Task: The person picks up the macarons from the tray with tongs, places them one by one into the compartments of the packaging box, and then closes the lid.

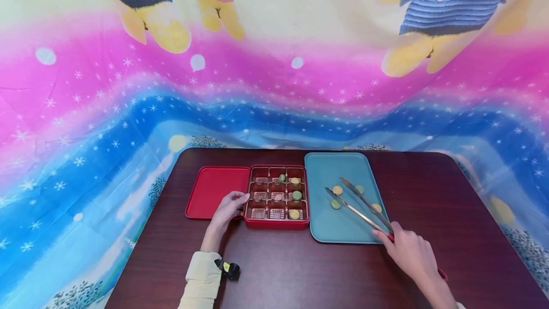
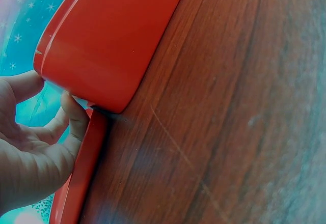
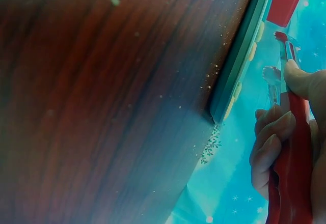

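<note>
My left hand (image 1: 229, 209) touches the left wall of a red box (image 1: 276, 224), fingertips at its rim; in the left wrist view the bent thumb (image 2: 74, 114) sits against the wall. Inside is a brown insert divided into compartments. Green and yellow macaron-like sweets lie in its right column, a green one (image 1: 281, 178) at the back middle and a pink one (image 1: 278, 197) in the centre. My right hand (image 1: 411, 252) grips red-handled metal tongs (image 1: 358, 213), their tips spread over the teal tray (image 1: 321, 230). Near the tips lie a yellow macaron (image 1: 337, 190) and a green macaron (image 1: 335, 204).
A red lid (image 1: 214, 187) lies flat left of the box, against it. The tray also bears a pale green macaron (image 1: 359, 189) and a yellow one (image 1: 377, 207) beside the tongs' right arm. A printed curtain (image 1: 274, 123) stands behind the dark wooden table (image 1: 300, 271).
</note>
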Tool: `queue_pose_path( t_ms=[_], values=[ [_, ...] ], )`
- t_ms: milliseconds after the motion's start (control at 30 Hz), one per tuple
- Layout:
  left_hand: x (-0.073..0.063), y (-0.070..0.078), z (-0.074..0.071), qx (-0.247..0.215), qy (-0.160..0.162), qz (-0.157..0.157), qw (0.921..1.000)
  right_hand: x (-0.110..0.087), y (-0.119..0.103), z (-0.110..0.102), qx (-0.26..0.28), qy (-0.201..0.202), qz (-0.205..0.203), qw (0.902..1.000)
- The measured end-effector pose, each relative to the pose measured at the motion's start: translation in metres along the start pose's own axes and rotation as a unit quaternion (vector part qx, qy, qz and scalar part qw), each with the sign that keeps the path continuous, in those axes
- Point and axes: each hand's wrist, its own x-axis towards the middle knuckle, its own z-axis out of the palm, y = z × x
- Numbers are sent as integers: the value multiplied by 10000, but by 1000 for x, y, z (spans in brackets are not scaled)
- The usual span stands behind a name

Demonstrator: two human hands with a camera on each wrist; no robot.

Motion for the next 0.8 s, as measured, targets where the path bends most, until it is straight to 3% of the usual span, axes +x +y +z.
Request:
queue_pose_path(
  t_ms=[800],
  values=[
    [-1, 1, 0, 93, 52, -29, 9999, -11, -2, -4, -61, -249, 17, 9997]
  ],
)
